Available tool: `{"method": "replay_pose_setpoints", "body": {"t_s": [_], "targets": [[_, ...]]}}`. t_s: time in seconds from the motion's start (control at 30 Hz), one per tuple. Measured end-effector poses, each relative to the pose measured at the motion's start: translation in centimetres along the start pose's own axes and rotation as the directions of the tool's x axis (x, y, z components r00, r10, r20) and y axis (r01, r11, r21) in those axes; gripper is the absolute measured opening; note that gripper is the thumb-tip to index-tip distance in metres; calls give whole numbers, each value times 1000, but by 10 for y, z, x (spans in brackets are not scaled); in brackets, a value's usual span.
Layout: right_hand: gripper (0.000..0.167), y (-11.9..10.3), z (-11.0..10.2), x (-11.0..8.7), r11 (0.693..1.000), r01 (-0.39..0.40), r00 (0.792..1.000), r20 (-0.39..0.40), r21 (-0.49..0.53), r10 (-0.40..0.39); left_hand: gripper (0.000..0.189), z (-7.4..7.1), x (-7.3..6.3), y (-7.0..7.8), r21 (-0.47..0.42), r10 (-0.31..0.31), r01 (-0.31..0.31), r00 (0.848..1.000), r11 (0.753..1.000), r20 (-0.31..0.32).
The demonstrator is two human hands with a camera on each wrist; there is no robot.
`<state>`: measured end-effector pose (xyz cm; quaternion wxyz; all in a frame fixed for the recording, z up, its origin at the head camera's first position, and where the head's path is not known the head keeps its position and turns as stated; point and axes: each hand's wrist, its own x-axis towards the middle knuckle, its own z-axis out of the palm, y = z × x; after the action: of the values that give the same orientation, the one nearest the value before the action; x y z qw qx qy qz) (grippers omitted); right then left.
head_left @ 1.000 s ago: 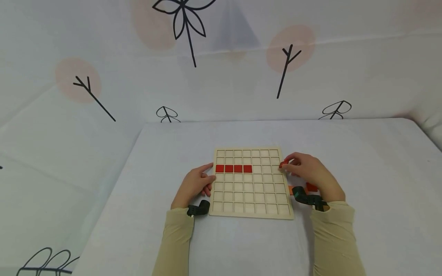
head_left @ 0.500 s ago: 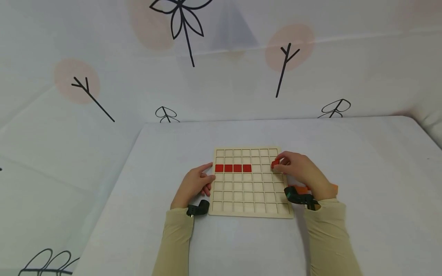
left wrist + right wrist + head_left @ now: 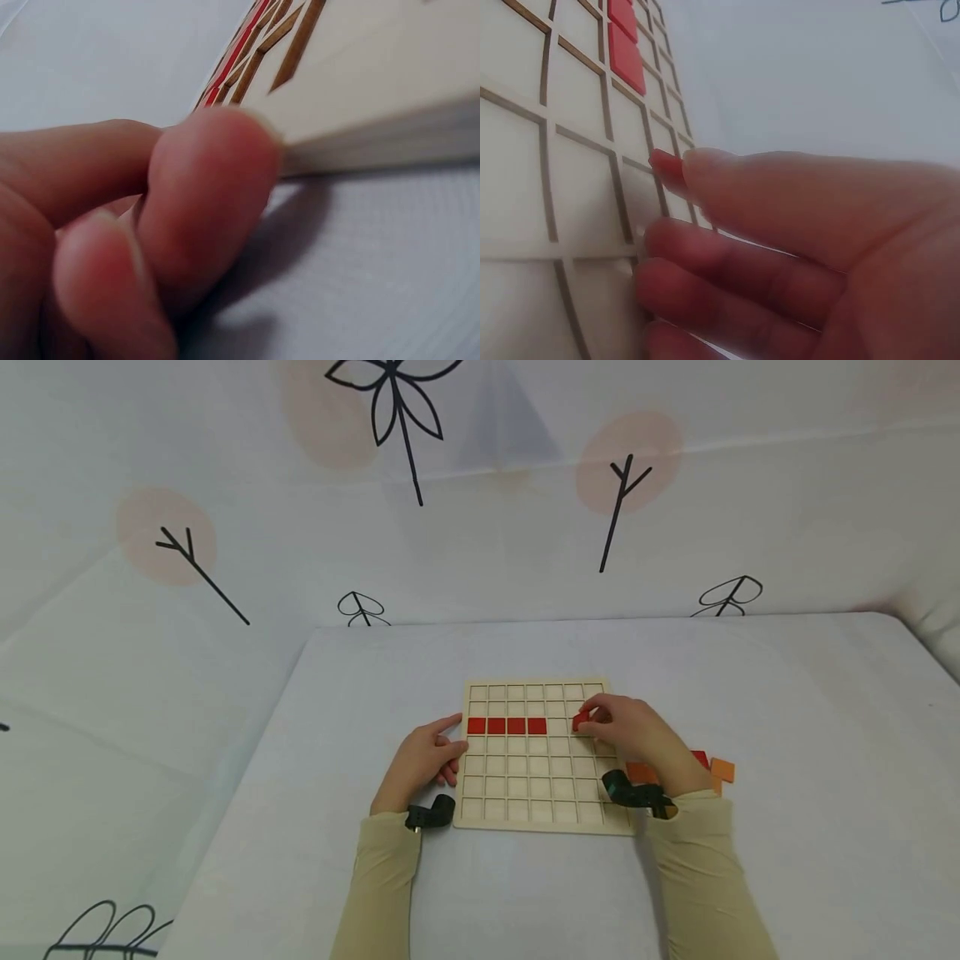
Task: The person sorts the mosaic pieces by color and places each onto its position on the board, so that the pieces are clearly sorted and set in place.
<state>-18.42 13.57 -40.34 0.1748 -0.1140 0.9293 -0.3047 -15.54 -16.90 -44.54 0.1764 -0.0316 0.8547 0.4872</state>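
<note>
A pale wooden grid board (image 3: 517, 789) lies flat on the white table. Several red square tiles (image 3: 517, 726) sit side by side in its third row from the back, starting at the left edge. My right hand (image 3: 633, 724) pinches another red tile (image 3: 581, 720) between thumb and fingers, over the right part of that row. The right wrist view shows this held tile (image 3: 669, 168) tilted above the cells. My left hand (image 3: 423, 760) touches the board's left edge with thumb and straight index finger. In the left wrist view, the thumb (image 3: 214, 187) rests against the board's side.
Loose orange tiles (image 3: 722, 769) and a red tile (image 3: 701, 758) lie right of the board, partly hidden beneath my right forearm. Dark wrist-worn cameras (image 3: 432, 812) sit close to the board. A patterned cloth (image 3: 510, 543) hangs behind the table (image 3: 390, 668).
My right hand has moved left with the red tile, from the board's right edge to above its third row. More loose tiles now show behind the wrist. The left hand stays put.
</note>
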Motion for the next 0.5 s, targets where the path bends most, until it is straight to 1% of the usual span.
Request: {"method": "replay_pose_setpoints", "body": {"t_s": [0.33, 0.5], "targets": [[30, -7, 9, 4, 999, 52, 999, 5, -9, -52, 55, 1, 0, -1, 3, -3, 3, 1000, 1000, -1], [29, -9, 12, 7, 998, 67, 998, -9, -21, -67, 55, 0, 0, -2, -2, 2, -2, 1000, 1000, 1]]}}
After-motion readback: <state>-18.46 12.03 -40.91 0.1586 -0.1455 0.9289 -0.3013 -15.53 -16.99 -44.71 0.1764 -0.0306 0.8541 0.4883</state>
